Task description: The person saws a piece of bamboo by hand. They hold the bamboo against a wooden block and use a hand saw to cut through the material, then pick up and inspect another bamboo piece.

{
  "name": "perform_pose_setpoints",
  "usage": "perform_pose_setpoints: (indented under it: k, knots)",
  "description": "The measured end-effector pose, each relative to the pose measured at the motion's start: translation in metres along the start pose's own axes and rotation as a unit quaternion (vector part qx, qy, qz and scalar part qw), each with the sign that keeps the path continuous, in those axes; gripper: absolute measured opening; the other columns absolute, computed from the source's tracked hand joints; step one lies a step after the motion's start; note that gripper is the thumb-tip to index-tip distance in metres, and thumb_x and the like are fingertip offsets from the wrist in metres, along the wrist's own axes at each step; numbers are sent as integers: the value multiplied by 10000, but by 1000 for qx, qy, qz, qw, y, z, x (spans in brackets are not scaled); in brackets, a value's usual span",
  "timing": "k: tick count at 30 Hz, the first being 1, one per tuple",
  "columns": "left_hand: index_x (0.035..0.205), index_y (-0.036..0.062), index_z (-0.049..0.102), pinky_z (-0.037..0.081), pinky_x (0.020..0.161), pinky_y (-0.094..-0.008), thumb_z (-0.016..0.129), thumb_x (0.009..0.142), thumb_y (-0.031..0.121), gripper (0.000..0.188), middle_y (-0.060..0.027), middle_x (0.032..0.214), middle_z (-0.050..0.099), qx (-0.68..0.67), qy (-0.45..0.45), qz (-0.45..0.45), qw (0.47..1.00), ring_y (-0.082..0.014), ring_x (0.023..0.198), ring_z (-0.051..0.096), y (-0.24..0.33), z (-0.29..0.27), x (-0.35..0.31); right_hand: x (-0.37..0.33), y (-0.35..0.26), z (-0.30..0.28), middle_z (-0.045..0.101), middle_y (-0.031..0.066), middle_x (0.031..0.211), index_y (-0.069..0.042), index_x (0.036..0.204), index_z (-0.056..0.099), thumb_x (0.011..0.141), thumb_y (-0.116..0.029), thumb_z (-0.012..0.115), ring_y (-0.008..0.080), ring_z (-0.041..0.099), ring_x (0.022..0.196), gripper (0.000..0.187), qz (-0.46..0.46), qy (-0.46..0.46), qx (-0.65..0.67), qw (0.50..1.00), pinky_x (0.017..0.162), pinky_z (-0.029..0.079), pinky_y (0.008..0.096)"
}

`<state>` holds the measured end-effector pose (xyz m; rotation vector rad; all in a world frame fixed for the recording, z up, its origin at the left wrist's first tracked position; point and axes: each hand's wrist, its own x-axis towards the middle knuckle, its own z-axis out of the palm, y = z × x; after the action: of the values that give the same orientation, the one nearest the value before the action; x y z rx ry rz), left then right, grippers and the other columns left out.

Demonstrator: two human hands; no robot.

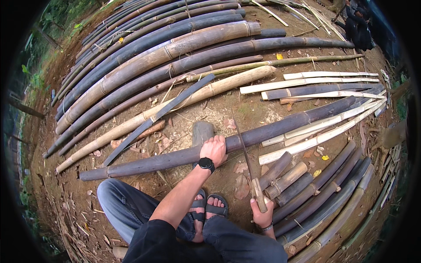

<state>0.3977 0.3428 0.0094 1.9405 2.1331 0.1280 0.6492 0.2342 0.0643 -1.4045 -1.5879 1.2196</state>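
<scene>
A long dark bamboo pole lies slantwise across the ground in front of me, its middle over a wooden block. My left hand, with a black watch at the wrist, grips the pole from above, just left of the saw. In my right hand is the wooden handle of a hand saw. The saw's long narrow blade points away from me and crosses the pole a little right of my left hand. Whether its teeth have entered the bamboo I cannot tell.
Many bamboo poles lie side by side at the far left. Pale split strips and cut lengths lie to the right. A flat dark strip rests across a tan pole. Another person is at the far right.
</scene>
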Motion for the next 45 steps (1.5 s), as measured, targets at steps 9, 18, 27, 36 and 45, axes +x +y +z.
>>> perform_pose_setpoints:
  k: [9, 18, 27, 36, 45]
  knots:
    - [994, 7, 558, 556, 824, -407, 821, 669, 254, 485, -184, 994, 660, -9, 3, 2, 1000, -335, 936, 673, 2, 0, 1, 43, 4, 14, 540, 77, 567, 5, 735, 569, 888, -166, 678, 139, 501, 527, 254, 27, -17, 20, 999, 512, 405, 354]
    - [1001, 1, 574, 555, 822, -405, 819, 674, 256, 481, -189, 995, 666, -12, 3, -2, 1000, -333, 942, 677, 5, -5, 3, 46, 2, 8, 507, 34, 584, -33, 739, 540, 839, -185, 757, 106, 489, 556, 283, 0, -57, 8, 998, 520, 408, 305]
    - [989, 8, 574, 558, 810, -400, 812, 674, 251, 464, -176, 979, 669, -13, 15, 1, 1000, -326, 928, 678, 2, -2, 3, 49, 5, -3, 552, 3, 633, -31, 838, 566, 807, -126, 783, 76, 501, 584, 239, -3, -146, 61, 987, 548, 432, 271]
    - [1000, 12, 571, 550, 834, -398, 821, 671, 261, 482, -177, 1022, 654, -15, 3, -3, 1000, -325, 958, 668, 2, -1, 3, 45, 10, 3, 611, 34, 651, -16, 853, 558, 882, -97, 702, 91, 611, 621, 168, 65, -114, 143, 981, 543, 469, 263]
    - [984, 12, 567, 551, 833, -406, 819, 660, 259, 479, -175, 998, 655, -21, 8, -4, 1000, -332, 956, 665, 0, 0, 2, 46, 12, 5, 495, 38, 574, -24, 707, 518, 849, -166, 749, 105, 466, 539, 307, 1, -68, 0, 998, 503, 388, 312]
